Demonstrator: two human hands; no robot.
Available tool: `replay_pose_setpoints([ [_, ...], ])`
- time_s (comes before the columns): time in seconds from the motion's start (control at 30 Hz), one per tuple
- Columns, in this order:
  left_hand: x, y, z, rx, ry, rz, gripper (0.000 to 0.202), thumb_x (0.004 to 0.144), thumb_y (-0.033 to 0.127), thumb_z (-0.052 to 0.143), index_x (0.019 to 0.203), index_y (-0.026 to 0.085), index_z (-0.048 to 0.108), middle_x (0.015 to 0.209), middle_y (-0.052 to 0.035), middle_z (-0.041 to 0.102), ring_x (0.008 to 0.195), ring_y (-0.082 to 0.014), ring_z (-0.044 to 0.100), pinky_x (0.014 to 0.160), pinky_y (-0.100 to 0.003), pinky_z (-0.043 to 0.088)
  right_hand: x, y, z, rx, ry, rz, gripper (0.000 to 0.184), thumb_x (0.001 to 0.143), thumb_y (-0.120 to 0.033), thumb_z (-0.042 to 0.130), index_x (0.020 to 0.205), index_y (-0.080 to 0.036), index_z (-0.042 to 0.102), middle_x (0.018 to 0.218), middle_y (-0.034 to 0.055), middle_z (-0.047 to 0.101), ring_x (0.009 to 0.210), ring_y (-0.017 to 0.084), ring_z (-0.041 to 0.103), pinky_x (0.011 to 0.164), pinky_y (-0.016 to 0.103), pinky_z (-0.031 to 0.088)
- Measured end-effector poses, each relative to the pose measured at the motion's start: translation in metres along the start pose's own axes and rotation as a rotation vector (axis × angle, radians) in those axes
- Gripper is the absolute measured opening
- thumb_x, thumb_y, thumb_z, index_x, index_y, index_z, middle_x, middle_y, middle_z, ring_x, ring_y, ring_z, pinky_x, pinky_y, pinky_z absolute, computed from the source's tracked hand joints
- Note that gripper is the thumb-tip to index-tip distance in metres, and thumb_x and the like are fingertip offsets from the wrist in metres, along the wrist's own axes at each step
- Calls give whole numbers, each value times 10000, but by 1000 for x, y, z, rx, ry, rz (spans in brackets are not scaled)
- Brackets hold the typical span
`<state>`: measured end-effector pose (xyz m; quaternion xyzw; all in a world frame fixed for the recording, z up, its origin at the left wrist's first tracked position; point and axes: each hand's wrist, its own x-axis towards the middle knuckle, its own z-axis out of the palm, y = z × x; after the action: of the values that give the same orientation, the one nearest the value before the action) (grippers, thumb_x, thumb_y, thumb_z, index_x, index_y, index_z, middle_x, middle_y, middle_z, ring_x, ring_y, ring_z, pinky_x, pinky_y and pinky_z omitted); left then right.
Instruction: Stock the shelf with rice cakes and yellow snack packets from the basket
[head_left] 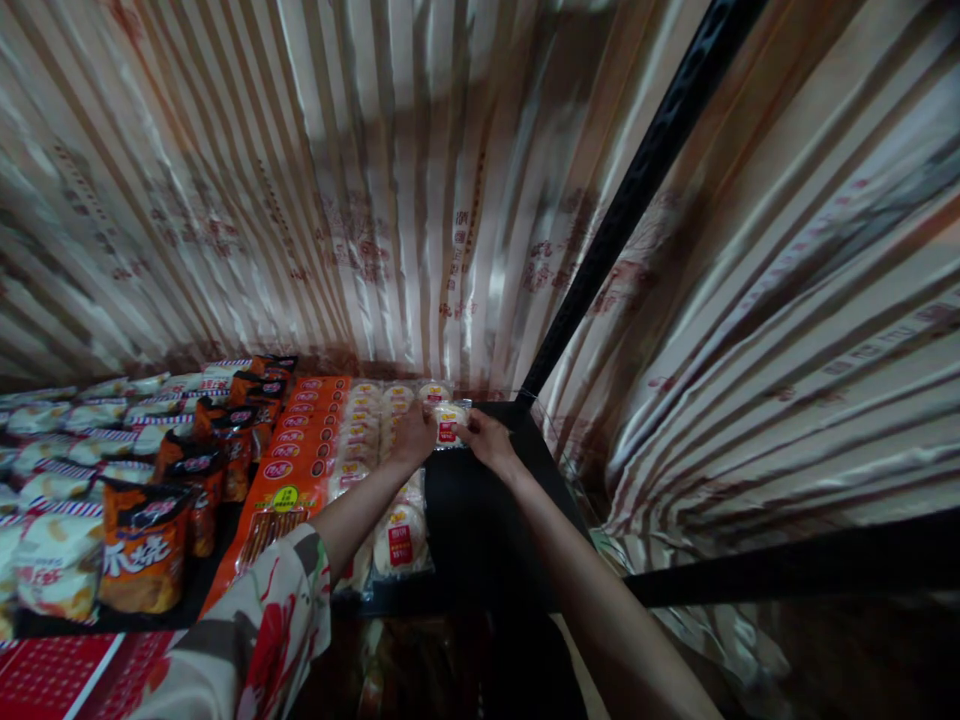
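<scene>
Both my hands hold one clear pack of round white rice crackers point(448, 425) with a red label, at the back right of a black shelf point(480, 510). My left hand point(412, 436) grips its left edge, my right hand point(484, 438) pinches its right edge. The pack sits at the far end of a row of like packs point(399, 535) lying flat. Left of that row lie orange snack packs point(296, 455) in a line.
Upright orange-and-black bags point(146, 545) and white striped bags point(52, 560) fill the shelf's left side. A black upright post point(637, 190) rises from the shelf's back right corner. A striped satin curtain point(337, 180) hangs behind and to the right.
</scene>
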<state>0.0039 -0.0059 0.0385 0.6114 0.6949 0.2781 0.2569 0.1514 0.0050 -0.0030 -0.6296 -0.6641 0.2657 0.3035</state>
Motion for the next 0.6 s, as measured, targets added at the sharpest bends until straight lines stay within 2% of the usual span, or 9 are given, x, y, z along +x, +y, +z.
replay_pose_setpoints([
  [0.13,-3,-6,-6,50,30,51,349,809,110,420,1145,147,507,1078,-115,633,1024,-204,582,889,-302,426,14,-5,0,-194,-33,80,123,801,-300,525,792,-197,593,747,2,645,688,133,572,583,210,362],
  [0.23,-14,-14,-4,203,-7,236,374,811,103,384,1159,136,517,1154,-114,594,1123,-203,517,973,-309,379,22,-9,-2,-308,-68,116,129,812,-273,514,808,-184,608,820,42,664,740,149,589,602,220,364],
  [0.37,-28,-24,3,366,-144,471,375,780,82,385,1107,88,568,1245,-145,537,1260,-234,385,1086,-349,252,31,-12,3,-357,-114,120,167,825,-260,483,856,-165,618,882,78,672,785,171,604,625,234,381],
  [0.47,-33,-26,8,421,-196,524,382,751,68,400,1086,78,584,1265,-162,524,1306,-260,316,1110,-395,200,37,-11,10,-382,-111,113,189,832,-260,471,870,-156,624,903,95,673,813,184,608,642,244,389],
  [0.6,-33,-26,12,459,-224,533,412,741,57,403,1119,100,560,1287,-153,516,1311,-250,313,1111,-457,157,43,-8,17,-397,-100,121,197,835,-250,465,870,-152,632,912,100,675,817,183,611,655,246,392],
])
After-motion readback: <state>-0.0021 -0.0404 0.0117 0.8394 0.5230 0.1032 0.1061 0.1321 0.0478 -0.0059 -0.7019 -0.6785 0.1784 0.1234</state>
